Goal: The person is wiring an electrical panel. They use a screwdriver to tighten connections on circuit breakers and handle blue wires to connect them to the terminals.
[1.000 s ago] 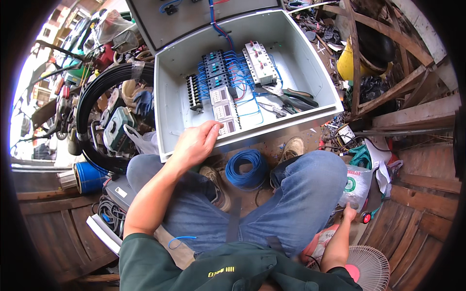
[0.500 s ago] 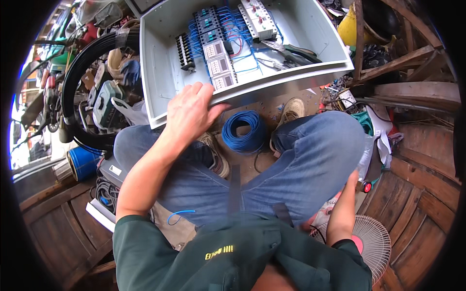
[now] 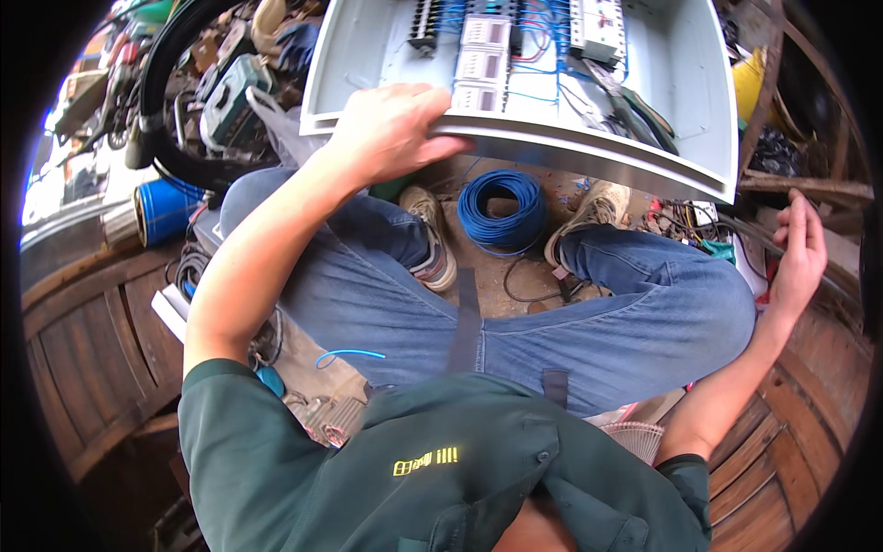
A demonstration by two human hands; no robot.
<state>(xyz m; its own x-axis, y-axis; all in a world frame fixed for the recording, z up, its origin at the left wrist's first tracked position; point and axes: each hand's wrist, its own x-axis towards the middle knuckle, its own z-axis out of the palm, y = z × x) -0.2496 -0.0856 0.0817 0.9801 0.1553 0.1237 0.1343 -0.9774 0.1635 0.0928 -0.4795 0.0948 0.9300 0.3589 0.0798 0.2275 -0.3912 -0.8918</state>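
A grey metal electrical enclosure (image 3: pixel 354 55) lies open in front of my knees, with a row of white timer-like modules (image 3: pixel 482 64), circuit breakers (image 3: pixel 598 28) and blue wiring inside. My left hand (image 3: pixel 391 133) grips its near rim, fingers over the edge and thumb along the outside. Pliers with dark handles (image 3: pixel 644 120) rest inside at the right. Out to the right, past my knee, my right hand (image 3: pixel 798 253) is raised with fingers stretched out, holding nothing visible. A coil of blue wire (image 3: pixel 502 210) sits on the floor between my shoes.
At left are a thick black cable coil (image 3: pixel 156 101), a teal case (image 3: pixel 235 97) and a blue drum (image 3: pixel 168 212). A short blue wire piece (image 3: pixel 349 353) lies by my left thigh. Wooden panels (image 3: pixel 83 345) flank me. A fan grille (image 3: pixel 635 437) stands behind my right arm.
My right hand has come up from beside my right thigh and reached forward and outward. My view has shifted, so the enclosure appears higher and farther right. My left hand stays on its rim.
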